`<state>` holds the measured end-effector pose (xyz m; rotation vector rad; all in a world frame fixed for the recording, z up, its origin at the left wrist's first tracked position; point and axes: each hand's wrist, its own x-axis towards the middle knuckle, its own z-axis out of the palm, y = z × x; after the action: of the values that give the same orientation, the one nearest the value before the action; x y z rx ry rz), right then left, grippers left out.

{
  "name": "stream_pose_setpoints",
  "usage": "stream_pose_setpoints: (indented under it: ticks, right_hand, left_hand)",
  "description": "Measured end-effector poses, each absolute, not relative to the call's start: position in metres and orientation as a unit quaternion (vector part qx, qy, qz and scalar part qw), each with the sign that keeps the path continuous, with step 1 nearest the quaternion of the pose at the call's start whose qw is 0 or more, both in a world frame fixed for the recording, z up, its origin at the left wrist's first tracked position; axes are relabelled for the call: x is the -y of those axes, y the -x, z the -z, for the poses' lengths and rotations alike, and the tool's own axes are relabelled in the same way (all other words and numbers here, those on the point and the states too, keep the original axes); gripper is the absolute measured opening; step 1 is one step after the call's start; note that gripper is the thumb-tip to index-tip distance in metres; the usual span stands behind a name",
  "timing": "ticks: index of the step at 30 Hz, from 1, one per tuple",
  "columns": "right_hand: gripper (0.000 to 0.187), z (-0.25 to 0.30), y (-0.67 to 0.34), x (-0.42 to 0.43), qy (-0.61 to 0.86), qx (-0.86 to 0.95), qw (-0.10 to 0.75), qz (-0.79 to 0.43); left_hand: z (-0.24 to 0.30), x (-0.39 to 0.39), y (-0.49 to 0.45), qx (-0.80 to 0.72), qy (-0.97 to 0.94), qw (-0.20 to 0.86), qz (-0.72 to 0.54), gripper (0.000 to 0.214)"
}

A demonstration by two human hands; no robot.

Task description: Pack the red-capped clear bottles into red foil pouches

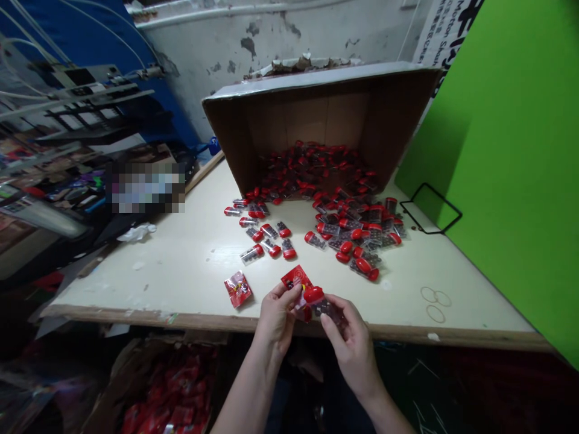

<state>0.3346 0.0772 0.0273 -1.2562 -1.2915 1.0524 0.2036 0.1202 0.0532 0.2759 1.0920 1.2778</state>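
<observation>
White tabletop [181,271]: your L hand [277,316] pinches red pkt [296,275], R hand [355,340] curls round red-capped tube [313,295]; pkts [183,386] below look done, lots of loose tubes [331,229] left.

Cream-topped, brown-edged bench [181,277] | brown cardboard box [316,83] lies open-side forward | red-capped clear plastic bottles [329,229] lie heaped | square red packet [237,289] | three thin tan rings [435,305]

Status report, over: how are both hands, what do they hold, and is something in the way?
Left hand gripping red packet. Right hand gripping red-capped bottle. Loose bottles lie beyond both hands, seemingly not blocking.
</observation>
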Motion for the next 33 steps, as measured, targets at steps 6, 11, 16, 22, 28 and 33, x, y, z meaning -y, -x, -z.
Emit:
stream_pose_setpoints:
  ticks: [6, 11, 16, 22, 28, 33]
  right_hand:
    - [0.028, -0.019, -0.337, -0.082, 0.527, 0.533, 0.508, -0.425]
    - [0.030, -0.021, -0.341, -0.080, 0.540, 0.510, 0.533, -0.405]
    - [0.030, -0.017, -0.336, -0.073, 0.555, 0.487, 0.549, -0.392]
    - [0.033, -0.015, -0.329, -0.072, 0.560, 0.456, 0.559, -0.407]
    - [0.034, -0.017, -0.326, -0.071, 0.553, 0.445, 0.556, -0.432]
    - [0.032, -0.015, -0.326, -0.069, 0.539, 0.444, 0.546, -0.464]
  left_hand:
    - [-0.053, -0.118, -0.204, -0.488, -0.083, 0.672, -0.550, 0.022]
    - [-0.051, -0.123, -0.204, -0.495, -0.038, 0.641, -0.586, 0.017]
    - [-0.054, -0.127, -0.205, -0.476, -0.004, 0.639, -0.603, 0.009]
    - [-0.056, -0.126, -0.209, -0.446, 0.031, 0.660, -0.603, 0.004]
    - [-0.059, -0.122, -0.215, -0.425, 0.041, 0.676, -0.600, 0.005]
    - [-0.060, -0.120, -0.217, -0.425, 0.025, 0.678, -0.599, 0.005]
